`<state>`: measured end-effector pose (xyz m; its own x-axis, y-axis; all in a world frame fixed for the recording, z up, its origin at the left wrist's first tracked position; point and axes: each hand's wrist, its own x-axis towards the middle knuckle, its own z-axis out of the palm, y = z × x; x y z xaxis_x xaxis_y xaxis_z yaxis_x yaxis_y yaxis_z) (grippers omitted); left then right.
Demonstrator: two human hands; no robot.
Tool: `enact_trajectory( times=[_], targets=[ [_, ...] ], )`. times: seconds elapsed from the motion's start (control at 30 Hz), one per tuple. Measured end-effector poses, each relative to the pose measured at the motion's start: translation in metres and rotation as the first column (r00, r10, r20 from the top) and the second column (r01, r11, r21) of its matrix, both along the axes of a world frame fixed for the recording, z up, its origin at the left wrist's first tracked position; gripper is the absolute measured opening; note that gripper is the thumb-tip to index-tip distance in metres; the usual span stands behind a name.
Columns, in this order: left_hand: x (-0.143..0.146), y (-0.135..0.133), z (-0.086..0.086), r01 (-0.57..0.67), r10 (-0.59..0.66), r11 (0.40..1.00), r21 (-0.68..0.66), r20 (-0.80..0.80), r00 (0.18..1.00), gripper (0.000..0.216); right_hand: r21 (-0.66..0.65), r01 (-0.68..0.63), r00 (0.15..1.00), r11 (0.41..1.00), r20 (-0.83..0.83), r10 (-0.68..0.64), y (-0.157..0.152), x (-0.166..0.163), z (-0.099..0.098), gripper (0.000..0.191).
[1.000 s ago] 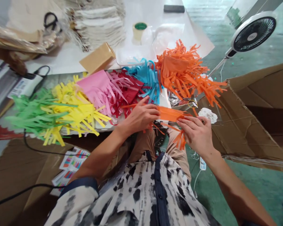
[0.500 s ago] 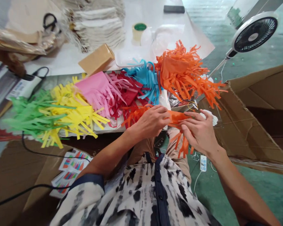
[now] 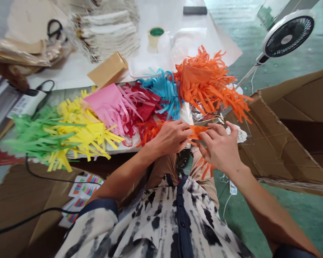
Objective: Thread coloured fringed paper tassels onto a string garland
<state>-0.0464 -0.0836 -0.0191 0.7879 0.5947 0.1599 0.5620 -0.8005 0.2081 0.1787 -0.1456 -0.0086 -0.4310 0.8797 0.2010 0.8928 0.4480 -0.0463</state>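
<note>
Between my hands stretches an orange tissue paper tassel (image 3: 196, 132), its flat middle showing and its cut strips hanging at both ends. My left hand (image 3: 172, 136) is closed on its left part, with orange strips spreading out beyond it. On the right part, my right hand (image 3: 219, 143) pinches the paper between thumb and fingers. Behind my hands lies a pile of fringed orange paper (image 3: 201, 77). To its left are blue fringed paper (image 3: 165, 87), dark red (image 3: 146, 107), pink (image 3: 107, 98), yellow (image 3: 88, 132) and green (image 3: 43, 130).
A brown box (image 3: 107, 70), a tape roll (image 3: 155, 37) and stacked white strung bundles (image 3: 111, 32) lie further back. A fan (image 3: 288, 36) stands at the right above an open cardboard box (image 3: 274, 139). Black cables (image 3: 43, 213) cross the lower left, near printed cards (image 3: 82, 190).
My right hand has shifted slightly left along the orange tassel, and its hanging strips are now more covered. My left hand stays closed on the paper. The view has shifted slightly.
</note>
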Motion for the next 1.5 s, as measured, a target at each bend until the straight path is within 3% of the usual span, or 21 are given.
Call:
enact_trajectory(
  times=[0.17,0.4,0.5,0.7,0.83,0.97,1.3,1.43,1.5],
  targets=[
    [0.001,0.001,-0.008,0.002,-0.004,0.997,0.081,0.026,1.000,0.020,0.063,-0.052,0.997,0.997,0.056,0.048,0.005,0.000,-0.007,0.027],
    [0.004,-0.009,-0.024,-0.026,0.011,0.974,0.225,0.069,0.998,0.020,0.183,-0.060,0.994,0.981,-0.076,0.075,0.009,0.009,-0.022,0.017],
    [-0.002,-0.021,-0.023,-0.077,0.057,0.983,0.164,0.124,0.991,0.021,0.125,-0.029,0.994,0.992,-0.096,0.042,0.002,0.016,-0.020,0.021],
    [-0.014,-0.034,-0.017,-0.287,0.285,0.957,-0.029,0.248,0.926,0.027,-0.031,0.068,0.995,0.997,-0.072,-0.070,0.001,0.016,-0.019,0.020],
    [-0.008,-0.034,-0.012,-0.417,0.425,0.905,-0.085,0.192,0.885,0.021,-0.104,0.118,0.987,0.988,-0.101,-0.128,0.011,0.013,-0.021,0.022],
    [0.001,-0.030,-0.009,-0.486,0.488,0.873,-0.052,0.069,0.870,0.019,-0.144,0.148,0.983,0.979,-0.089,-0.161,0.019,0.013,-0.019,0.024],
    [0.008,-0.029,-0.006,-0.489,0.494,0.867,0.092,-0.047,0.868,0.021,-0.131,0.178,0.980,0.975,0.115,-0.163,0.026,0.004,-0.008,0.031],
    [0.006,-0.027,-0.012,-0.507,0.504,0.853,0.123,0.052,0.862,0.015,-0.076,0.203,0.973,0.976,0.130,-0.192,0.023,-0.003,-0.011,0.031],
    [0.005,-0.025,-0.017,-0.409,0.390,0.894,0.181,0.132,0.911,0.015,-0.040,0.218,0.970,0.975,0.120,-0.212,0.020,-0.006,-0.013,0.031]
  ],
)
